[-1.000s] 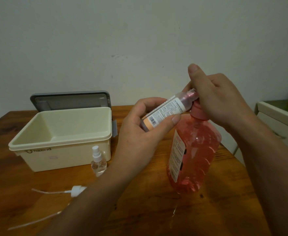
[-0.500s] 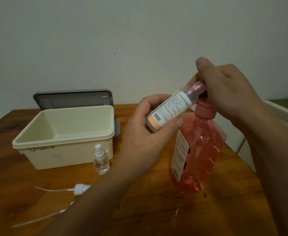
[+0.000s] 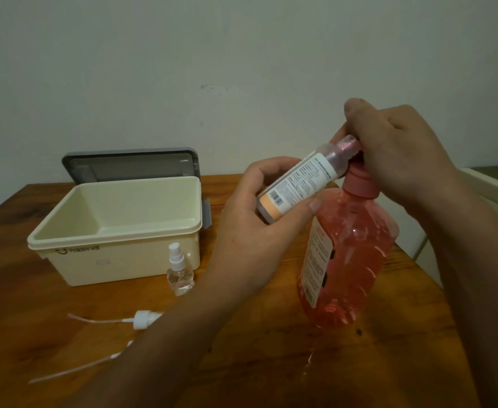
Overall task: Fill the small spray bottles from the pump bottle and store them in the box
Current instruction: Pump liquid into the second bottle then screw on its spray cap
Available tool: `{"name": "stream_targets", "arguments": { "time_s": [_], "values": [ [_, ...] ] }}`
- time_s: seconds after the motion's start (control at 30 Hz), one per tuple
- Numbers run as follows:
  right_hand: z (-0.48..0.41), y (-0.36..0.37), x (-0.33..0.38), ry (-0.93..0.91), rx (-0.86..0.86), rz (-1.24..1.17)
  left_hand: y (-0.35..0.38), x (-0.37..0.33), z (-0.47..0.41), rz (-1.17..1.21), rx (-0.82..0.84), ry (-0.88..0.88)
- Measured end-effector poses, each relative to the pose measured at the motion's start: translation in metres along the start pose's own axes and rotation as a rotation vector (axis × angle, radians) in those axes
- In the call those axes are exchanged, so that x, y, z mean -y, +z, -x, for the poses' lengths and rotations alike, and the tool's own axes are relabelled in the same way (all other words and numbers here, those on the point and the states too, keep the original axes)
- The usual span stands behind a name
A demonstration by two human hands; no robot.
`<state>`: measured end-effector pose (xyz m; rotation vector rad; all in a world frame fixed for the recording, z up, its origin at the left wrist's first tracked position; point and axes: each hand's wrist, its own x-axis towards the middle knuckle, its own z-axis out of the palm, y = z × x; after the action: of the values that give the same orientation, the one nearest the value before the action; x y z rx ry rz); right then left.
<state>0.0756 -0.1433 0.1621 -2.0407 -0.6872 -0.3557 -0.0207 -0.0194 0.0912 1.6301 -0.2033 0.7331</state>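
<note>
Centre right of frame: the pump bottle, large, clear pink, full of pink liquid, stands upright on the wooden table. White label down its left side.

Right hand, upper right: fingers curled down over the top of the pump bottle, closing round the pump head. The head itself is hidden under the hand; only the pink collar shows.

Left hand, centre: thumb and fingers wrapped round the lower end of the labelled small bottle. That bottle is held off the table, tilted, base toward lower left, open neck up against the right hand's fingers at the pump. White printed label with a barcode, orange band near the base. Pinkish tint in the clear upper part.

Left of centre: the box, cream plastic, open, nothing visible inside. Its grey lid stands up behind it against the wall.

Just in front of the box's right corner: a clear spray bottle, upright, white sprayer fitted, apart from both hands.

Lower left: a loose white spray head lying on its side with a thin tube attached; a second thin tube below it, partly behind the left forearm.

Lower centre: a thin shiny streak on the tabletop.

Right edge: a white cabinet.
</note>
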Motion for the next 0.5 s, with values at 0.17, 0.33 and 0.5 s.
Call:
{"name": "stream_targets", "arguments": {
  "time_s": [0.17,0.33,0.5],
  "values": [
    [0.0042,0.0025,-0.0043,0.001,0.003,0.007,0.0003,0.0028,0.0015,-0.015,-0.007,-0.010],
    [-0.0024,-0.0023,0.0042,-0.013,0.024,0.009,0.0024,-0.0006,0.0009,0.019,-0.016,-0.007],
    [0.0031,0.0022,-0.0046,-0.018,0.023,0.034,0.0020,0.0029,0.0020,-0.002,-0.015,-0.016]
  ]
}}
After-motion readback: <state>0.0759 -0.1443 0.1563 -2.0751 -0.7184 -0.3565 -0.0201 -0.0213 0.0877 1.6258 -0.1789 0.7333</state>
